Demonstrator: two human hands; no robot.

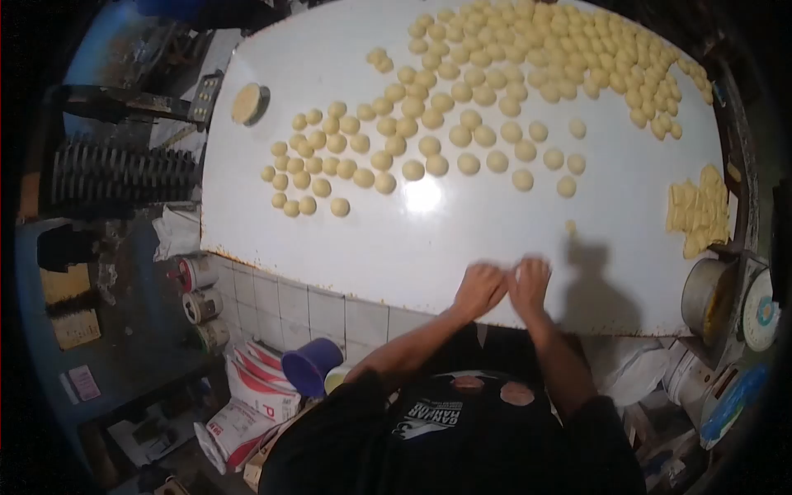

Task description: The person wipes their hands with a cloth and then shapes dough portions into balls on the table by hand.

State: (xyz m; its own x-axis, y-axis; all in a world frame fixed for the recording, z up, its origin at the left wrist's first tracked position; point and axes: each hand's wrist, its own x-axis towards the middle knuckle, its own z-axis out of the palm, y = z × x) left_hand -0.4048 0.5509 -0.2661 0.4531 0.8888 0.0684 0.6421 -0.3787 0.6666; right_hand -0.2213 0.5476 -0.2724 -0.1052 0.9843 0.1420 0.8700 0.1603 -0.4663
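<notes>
My left hand [481, 289] and my right hand [530, 285] are close together over the near edge of the white table [346, 256]. Both have their fingers curled in and slightly blurred; anything they hold is hidden. A small scrap of dough [571, 227] lies just beyond my right hand. Farther off, round dough balls [469, 163] are spread across the table, loosely at the left and middle. They crowd into a dense mass of dough balls [569, 45] at the far right. A folded slab of dough [698, 211] rests at the right edge.
A small round container [249, 105] stands at the table's far left. Right of me are a metal pot [708, 299] and a scale with a round dial [758, 311]. Below the left edge are tubs [202, 305], a purple bucket [311, 367] and red-and-white sacks [252, 404].
</notes>
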